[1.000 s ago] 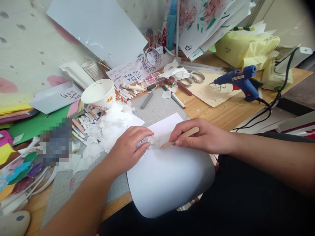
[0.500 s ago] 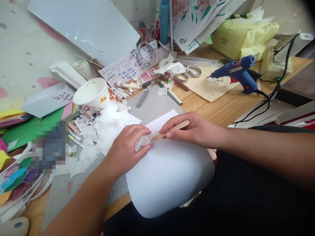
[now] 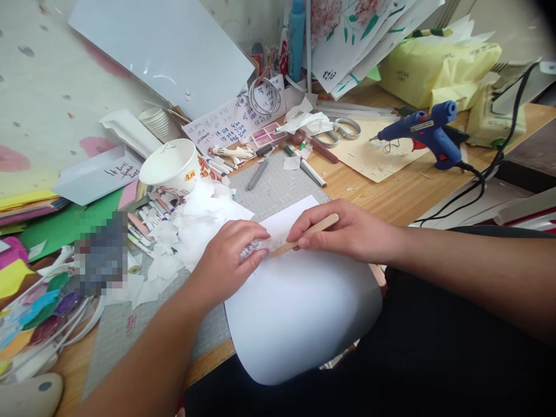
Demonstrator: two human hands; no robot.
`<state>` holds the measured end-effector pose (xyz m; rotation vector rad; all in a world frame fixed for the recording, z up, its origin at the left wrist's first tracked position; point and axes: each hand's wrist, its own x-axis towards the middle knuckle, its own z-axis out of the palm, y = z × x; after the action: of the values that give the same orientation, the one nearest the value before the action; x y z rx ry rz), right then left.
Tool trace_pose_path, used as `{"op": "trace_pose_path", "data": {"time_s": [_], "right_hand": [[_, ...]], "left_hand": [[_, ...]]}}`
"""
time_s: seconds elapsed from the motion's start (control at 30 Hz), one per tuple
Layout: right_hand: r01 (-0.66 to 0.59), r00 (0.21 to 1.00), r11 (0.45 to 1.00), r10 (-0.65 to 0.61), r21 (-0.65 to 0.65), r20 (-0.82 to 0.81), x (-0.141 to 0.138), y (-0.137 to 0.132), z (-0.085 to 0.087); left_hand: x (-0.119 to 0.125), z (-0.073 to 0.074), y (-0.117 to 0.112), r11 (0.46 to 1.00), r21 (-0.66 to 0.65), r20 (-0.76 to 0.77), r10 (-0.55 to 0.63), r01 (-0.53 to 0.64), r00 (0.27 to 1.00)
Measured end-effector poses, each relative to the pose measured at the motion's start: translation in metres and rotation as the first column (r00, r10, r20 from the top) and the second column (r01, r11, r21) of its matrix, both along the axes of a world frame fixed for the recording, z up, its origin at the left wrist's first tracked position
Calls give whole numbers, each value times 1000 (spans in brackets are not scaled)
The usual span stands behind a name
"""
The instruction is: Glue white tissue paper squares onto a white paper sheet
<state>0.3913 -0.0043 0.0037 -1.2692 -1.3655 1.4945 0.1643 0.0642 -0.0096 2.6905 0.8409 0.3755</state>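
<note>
My left hand is curled over a small crumpled white paper wad and pins it to a large white sheet that curves over the desk's front edge. My right hand pinches a thin wooden stick like a pencil. The stick's tip touches the wad right beside my left fingertips. A grey cutting mat lies under the sheet.
A heap of torn white paper scraps lies left of my hands, beside a tipped paper cup and several pens. A blue glue gun with a black cord stands at the back right. Scissors, coloured papers and stacked sheets crowd the back.
Both hands stay on the wad. The stick's tip has slid slightly along the wad, in small working strokes. The view shifted a little.
</note>
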Motion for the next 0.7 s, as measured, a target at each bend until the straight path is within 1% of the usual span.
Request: {"op": "trace_pose_path", "data": {"time_s": [0.13, 0.23, 0.3, 0.33, 0.4, 0.5, 0.6, 0.7], "right_hand": [[-14, 999, 1000, 13, 28, 39, -3, 3, -2], [-5, 1000, 999, 3, 44, 28, -3, 4, -4], [1, 1000, 999, -2, 39, 15, -3, 5, -5], [5, 1000, 999, -6, 34, 10, -3, 5, -5], [17, 1000, 999, -17, 27, 6, -3, 5, -6], [38, 999, 999, -38, 34, -2, -2, 4, -6], [50, 999, 998, -49, 42, -18, -1, 3, -5], [55, 998, 998, -54, 31, -41, 1, 2, -5]], "left_hand": [[-1, 3, 1, 996, -76, 16, 52, -51, 999], [-9, 11, 3, 983, -148, 57, 115, -106, 992], [-16, 18, 5, 981, -153, 74, 131, -119, 989], [-18, 20, 5, 983, -146, 55, 118, -109, 991], [-22, 24, 5, 990, -128, -35, 62, -66, 997], [-22, 23, 3, 994, -107, -176, -17, -2, 984], [-22, 21, 3, 995, -96, -205, -45, 26, 978], [-23, 22, 4, 991, -122, -203, -71, 47, 977]]}}
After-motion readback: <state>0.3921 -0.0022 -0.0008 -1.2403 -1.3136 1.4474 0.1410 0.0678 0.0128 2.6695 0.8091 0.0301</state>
